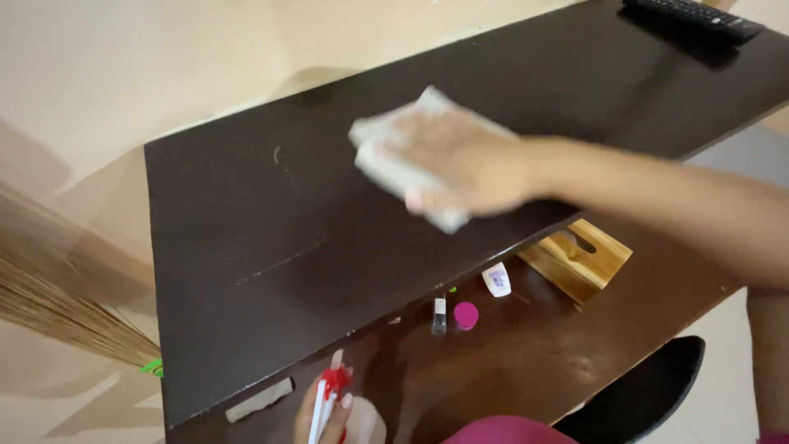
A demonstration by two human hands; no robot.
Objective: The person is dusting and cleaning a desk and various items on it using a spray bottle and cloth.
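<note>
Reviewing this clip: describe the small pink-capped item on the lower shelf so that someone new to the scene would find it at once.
Start at the dark brown desk top, then drop to the lighter brown shelf below its front edge. Near the shelf's middle stands a small item with a round bright pink cap, between a slim clear vial and a white tube. It is the only pink, round-topped thing there.

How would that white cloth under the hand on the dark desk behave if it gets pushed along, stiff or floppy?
Probably floppy: the white cloth lies crumpled and folded under the right hand, with uneven edges. It likely weighs little, since it flattens to the dark desk top under the palm. On that smooth, glossy surface it should slide easily, though it may bunch up at its loose corners.
</note>
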